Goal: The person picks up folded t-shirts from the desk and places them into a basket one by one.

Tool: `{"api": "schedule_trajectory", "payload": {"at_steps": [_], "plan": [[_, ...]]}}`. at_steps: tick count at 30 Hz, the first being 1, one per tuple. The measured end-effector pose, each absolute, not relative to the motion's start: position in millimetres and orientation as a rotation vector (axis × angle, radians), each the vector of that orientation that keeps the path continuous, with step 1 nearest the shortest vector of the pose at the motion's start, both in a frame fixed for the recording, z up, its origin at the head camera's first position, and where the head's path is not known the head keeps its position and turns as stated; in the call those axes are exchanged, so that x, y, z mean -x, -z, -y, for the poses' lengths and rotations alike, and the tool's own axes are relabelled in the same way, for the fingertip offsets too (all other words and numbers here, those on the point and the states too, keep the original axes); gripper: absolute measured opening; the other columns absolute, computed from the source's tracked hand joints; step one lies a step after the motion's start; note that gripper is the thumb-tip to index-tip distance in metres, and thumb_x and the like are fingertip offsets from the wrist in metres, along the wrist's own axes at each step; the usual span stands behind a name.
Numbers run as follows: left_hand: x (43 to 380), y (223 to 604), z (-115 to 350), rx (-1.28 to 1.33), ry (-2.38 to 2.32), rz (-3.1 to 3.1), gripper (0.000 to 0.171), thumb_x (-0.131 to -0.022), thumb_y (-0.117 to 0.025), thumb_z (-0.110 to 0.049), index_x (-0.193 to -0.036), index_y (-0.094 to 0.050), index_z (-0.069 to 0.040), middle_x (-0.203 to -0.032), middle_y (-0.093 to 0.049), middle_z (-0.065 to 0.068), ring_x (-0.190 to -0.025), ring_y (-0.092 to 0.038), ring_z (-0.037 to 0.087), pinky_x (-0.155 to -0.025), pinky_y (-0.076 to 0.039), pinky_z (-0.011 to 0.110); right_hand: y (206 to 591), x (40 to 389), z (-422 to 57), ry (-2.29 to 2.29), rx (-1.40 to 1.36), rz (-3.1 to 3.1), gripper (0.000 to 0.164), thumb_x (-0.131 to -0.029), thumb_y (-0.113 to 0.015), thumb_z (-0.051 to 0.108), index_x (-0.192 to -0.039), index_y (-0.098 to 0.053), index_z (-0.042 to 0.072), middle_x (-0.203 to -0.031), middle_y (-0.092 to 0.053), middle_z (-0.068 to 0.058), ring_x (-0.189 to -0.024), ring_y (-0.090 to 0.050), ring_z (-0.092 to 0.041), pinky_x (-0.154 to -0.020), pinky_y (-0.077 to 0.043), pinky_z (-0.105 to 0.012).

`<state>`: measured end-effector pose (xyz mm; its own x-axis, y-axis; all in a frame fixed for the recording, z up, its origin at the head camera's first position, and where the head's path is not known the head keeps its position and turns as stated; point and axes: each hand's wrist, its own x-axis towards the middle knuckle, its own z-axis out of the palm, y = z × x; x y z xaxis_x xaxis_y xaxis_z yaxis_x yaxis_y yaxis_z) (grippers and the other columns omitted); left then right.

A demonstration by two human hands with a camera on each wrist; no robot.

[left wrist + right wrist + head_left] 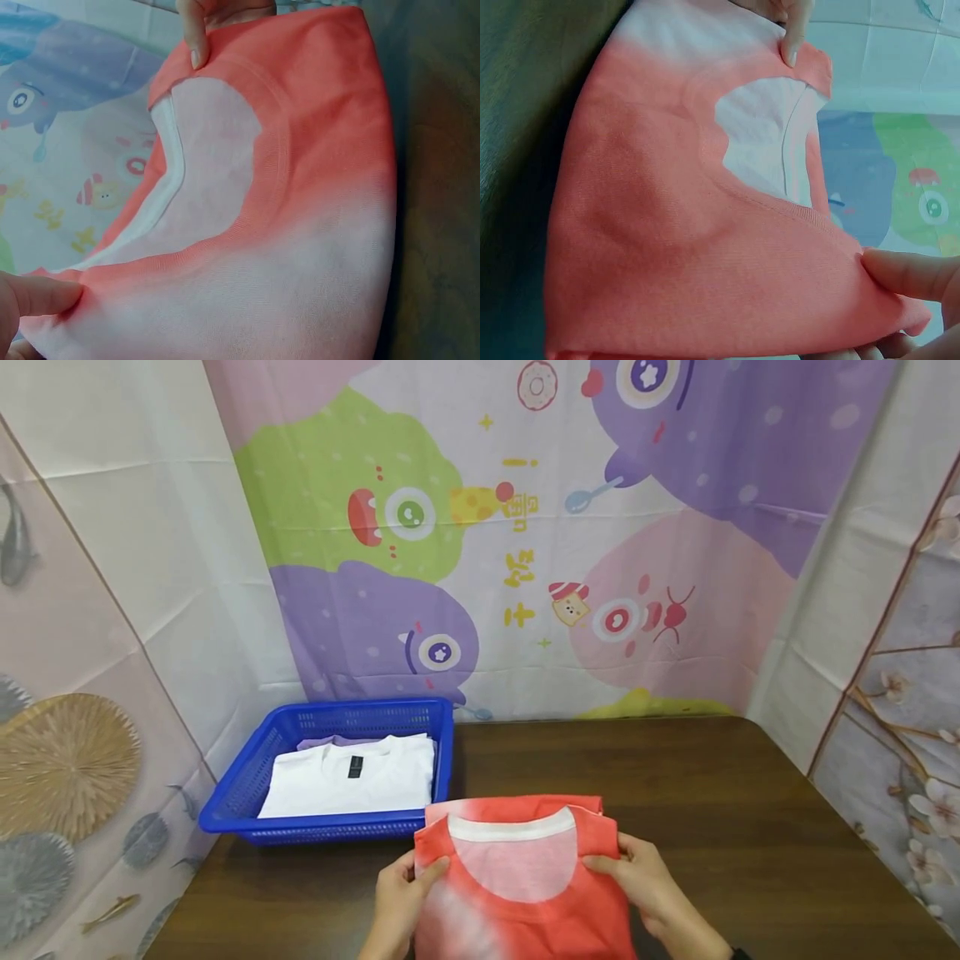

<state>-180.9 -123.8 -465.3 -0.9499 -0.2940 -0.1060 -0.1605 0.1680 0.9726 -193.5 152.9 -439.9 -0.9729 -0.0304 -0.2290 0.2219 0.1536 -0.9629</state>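
A folded red and white T-shirt (525, 893) is held up over the near part of the table, its round neckline at the top. My left hand (405, 893) pinches one shoulder with the thumb in front and the fingers behind. On the other shoulder my right hand (652, 889) pinches the cloth the same way. Both wrist views show the shirt (315, 247) stretched between the hands, with the right thumb pressing the fabric (705, 270) beside the collar. The fingers behind the cloth are mostly hidden.
A blue plastic basket (447, 760) stands at the left of the brown table (720, 802). Inside lie a folded white T-shirt (397, 781) and a purple garment (330, 742) behind it. A printed cloth (525, 677) hangs behind the table, with more patterned cloth at both sides.
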Motion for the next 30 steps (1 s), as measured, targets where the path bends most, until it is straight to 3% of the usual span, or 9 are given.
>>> {"api": "schedule_trajectory", "payload": {"at_steps": [23,30], "plan": [[173,449,179,-0.506,1.790,2.314,0.039,-0.087,-0.070,-0.019,-0.113,-0.065,0.009,-0.087,-0.072,0.009,-0.068,-0.056,0.006,-0.061,-0.048,0.022,427,197,-108,1.981,-0.064,-2.162,0.041,-0.080,-0.069,0.007,-0.116,-0.059,-0.010,-0.081,-0.072,-0.001,-0.071,-0.065,-0.011,-0.067,-0.053,-0.028],[170,437,192,-0.505,1.688,2.345,0.035,-0.087,-0.070,-0.020,-0.109,-0.067,0.007,-0.080,-0.070,0.007,-0.065,-0.053,0.006,-0.059,-0.046,0.022,419,201,-95,2.004,-0.025,-2.161,0.040,-0.079,-0.070,0.006,-0.115,-0.060,-0.010,-0.082,-0.072,-0.002,-0.071,-0.065,-0.011,-0.067,-0.053,-0.027]]}}
